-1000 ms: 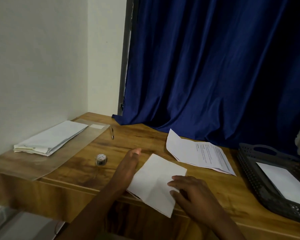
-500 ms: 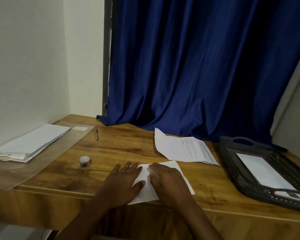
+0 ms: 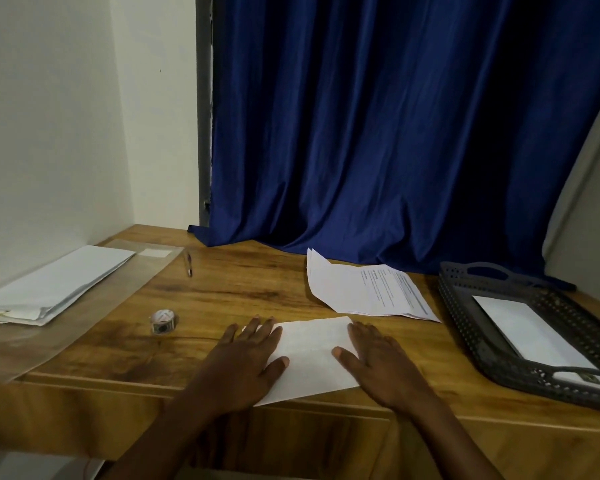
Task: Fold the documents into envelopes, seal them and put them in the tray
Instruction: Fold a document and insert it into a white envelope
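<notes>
A folded white document (image 3: pixel 310 355) lies at the front edge of the wooden desk (image 3: pixel 243 289). My left hand (image 3: pixel 246 362) presses flat on its left end, fingers straight. My right hand (image 3: pixel 378 362) presses flat on its right end, thumb on the paper. Behind it lie loose printed documents (image 3: pixel 371 289). A stack of white envelopes (image 3: pixel 52 284) sits on a clear plastic sheet (image 3: pixel 94 317) at the left. The dark plastic tray (image 3: pixel 471 327) at the right holds one white envelope (image 3: pixel 530 327).
A small roll of tape (image 3: pixel 163 321) stands left of my left hand. A pen (image 3: pixel 189 264) lies further back. A blue curtain (image 3: pixel 378 133) hangs behind the desk, and a white wall closes the left side.
My hands have slid apart along the folded document, from its middle to its two ends. Earlier the sheet lay askew; now it lies square to the desk edge.
</notes>
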The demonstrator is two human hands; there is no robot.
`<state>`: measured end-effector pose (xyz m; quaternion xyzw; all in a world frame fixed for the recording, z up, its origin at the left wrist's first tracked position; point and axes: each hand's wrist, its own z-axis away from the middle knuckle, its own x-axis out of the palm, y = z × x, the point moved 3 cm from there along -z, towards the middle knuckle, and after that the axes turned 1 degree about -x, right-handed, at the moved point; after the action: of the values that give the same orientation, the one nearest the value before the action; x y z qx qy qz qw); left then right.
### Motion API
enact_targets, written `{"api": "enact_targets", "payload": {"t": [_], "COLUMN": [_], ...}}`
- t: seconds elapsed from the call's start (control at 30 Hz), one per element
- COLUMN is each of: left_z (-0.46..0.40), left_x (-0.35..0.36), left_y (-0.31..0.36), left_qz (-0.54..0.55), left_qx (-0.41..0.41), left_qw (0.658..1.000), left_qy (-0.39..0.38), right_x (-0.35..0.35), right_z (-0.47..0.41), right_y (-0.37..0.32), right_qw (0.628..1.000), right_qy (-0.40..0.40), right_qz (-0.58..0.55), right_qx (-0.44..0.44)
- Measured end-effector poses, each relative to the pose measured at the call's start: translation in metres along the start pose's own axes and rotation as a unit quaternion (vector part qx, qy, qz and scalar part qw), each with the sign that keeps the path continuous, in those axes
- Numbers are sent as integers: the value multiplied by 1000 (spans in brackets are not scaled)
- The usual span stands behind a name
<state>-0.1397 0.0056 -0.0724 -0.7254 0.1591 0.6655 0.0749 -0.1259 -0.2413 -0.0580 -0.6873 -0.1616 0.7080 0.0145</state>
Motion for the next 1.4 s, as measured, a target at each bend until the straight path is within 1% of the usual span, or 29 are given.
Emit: {"api": "enact_targets", "payload": {"t": [0.07, 0.17, 0.23, 0.3, 0.4, 0.53, 0.6, 0.67, 0.77, 0.8, 0.87, 0.97, 1.1, 1.17, 1.23, 1.3, 1.4], "left_z": [3, 12, 20, 24, 26, 29, 30, 31, 31, 31, 29, 21, 13, 12, 9, 5, 2], "left_x": [-2, -11, -18, -20, -17, -19, -22, -23, -27, -29, -32, -27, -18, -16, -11, -8, -6], "left_y": [-2, 0, 2, 5, 6, 3, 1, -1, -4, -4, -5, -18, -26, -26, -26, -24, -22], "left_qz": [42, 116, 134, 117, 110, 218, 279, 337, 402, 419, 439, 449, 418, 374, 284, 204, 190], "left_qx": [-4, 42, 79, 118, 156, 165, 160, 140, 108, 89, 33, -53, -110, -122, -125, -119, -104], "left_qw": [999, 989, 985, 985, 980, 957, 941, 923, 898, 892, 883, 868, 869, 883, 915, 943, 952], "left_qy": [26, 84, 77, 54, 58, 94, 108, 125, 145, 146, 163, 207, 239, 256, 257, 236, 218], "right_x": [-1, -3, -4, -3, -3, -2, -2, -4, -11, -14, -18, -18, -11, -7, -4, -1, -2], "right_z": [5, 16, 24, 31, 39, 51, 55, 57, 57, 55, 48, 27, 3, -2, -5, -5, -2], "right_y": [2, -4, -7, -8, -5, 6, 11, 16, 17, 16, 17, 19, 22, 21, 21, 20, 17], "right_qw": [999, 994, 992, 991, 991, 988, 984, 974, 939, 926, 912, 905, 890, 903, 928, 945, 955], "right_qy": [31, 56, 35, 20, 27, 39, 66, 90, 108, 118, 134, 162, 210, 212, 208, 210, 213], "right_qz": [-26, -31, -16, 20, 47, 4, -41, -130, -300, -338, -376, -392, -404, -371, -306, -249, -203], "right_qx": [-15, -91, -120, -128, -126, -152, -163, -161, -129, -117, -92, -39, 32, 44, 47, 40, 26]}}
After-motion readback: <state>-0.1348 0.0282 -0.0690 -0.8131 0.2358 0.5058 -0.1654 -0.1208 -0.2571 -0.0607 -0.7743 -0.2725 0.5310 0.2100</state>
